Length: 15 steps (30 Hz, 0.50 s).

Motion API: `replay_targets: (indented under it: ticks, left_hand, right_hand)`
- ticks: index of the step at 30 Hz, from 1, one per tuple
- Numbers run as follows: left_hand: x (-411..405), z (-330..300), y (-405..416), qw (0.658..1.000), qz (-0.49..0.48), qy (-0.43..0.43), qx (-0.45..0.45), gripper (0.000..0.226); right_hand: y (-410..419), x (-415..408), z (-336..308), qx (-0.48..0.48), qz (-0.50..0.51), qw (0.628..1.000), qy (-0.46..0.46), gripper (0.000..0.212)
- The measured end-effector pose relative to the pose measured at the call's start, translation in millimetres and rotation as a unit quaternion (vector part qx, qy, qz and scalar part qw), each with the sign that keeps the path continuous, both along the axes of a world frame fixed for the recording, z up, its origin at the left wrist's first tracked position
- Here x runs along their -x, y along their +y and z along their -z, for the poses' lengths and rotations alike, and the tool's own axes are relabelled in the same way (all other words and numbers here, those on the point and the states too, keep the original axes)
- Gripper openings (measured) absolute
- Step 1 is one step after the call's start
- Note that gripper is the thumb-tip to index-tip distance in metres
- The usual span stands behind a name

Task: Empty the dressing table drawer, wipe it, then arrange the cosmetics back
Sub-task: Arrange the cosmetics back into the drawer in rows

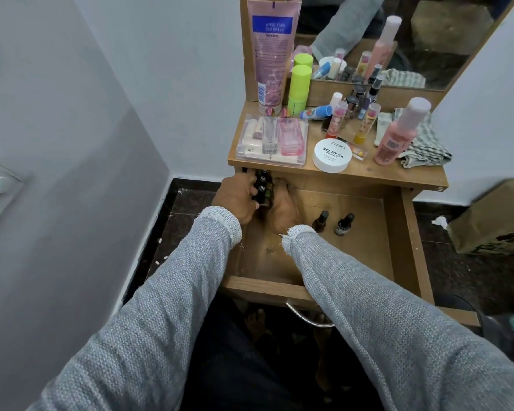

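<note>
The wooden drawer [398, 232] of the dressing table is pulled open. In its back left corner stands a cluster of small dark-capped nail polish bottles [261, 185]. My left hand [238, 200] grips the cluster from the left, fingers curled round it. From the right, my right hand [284, 209] presses against the same bottles; its fingertips are hidden. Two more small dark bottles [344, 224] stand alone in the middle of the drawer. On the tabletop [377, 173] lie several cosmetics: a white nail polish remover tub [332, 155], a clear box [270, 140] with perfume bottles, a pink bottle [398, 134].
A checked cloth [425, 143] lies at the right of the tabletop. A tall pink tube [269, 51] and a green bottle [298, 90] stand at the back by the mirror [413, 34]. A brown paper bag [493, 215] sits on the floor to the right. White wall stands left.
</note>
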<state>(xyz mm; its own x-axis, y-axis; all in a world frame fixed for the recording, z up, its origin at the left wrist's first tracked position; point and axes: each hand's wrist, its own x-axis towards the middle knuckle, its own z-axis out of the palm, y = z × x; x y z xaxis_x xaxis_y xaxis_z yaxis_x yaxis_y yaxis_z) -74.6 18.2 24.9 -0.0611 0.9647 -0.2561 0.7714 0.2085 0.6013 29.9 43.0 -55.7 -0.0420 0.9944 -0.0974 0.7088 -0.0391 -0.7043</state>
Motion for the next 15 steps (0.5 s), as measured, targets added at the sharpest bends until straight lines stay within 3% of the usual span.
replay_targets:
  ticks: [4,12,15]
  left_hand:
    - [0.0,-0.3,-0.6,1.000,0.007,0.007,-0.003,0.053]
    - [-0.1,4.9,-5.2,1.000,0.012,0.004,-0.013,0.052]
    - [2.5,7.0,-8.8,1.000,0.016,-0.001,-0.017,0.049]
  right_hand:
    - [0.0,1.0,0.1,-0.012,0.005,1.000,0.000,0.048]
    - [-10.3,-7.0,-9.8,0.022,-0.015,1.000,0.011,0.068]
    - [-21.4,-20.5,-19.6,-0.004,-0.065,0.997,-0.047,0.055]
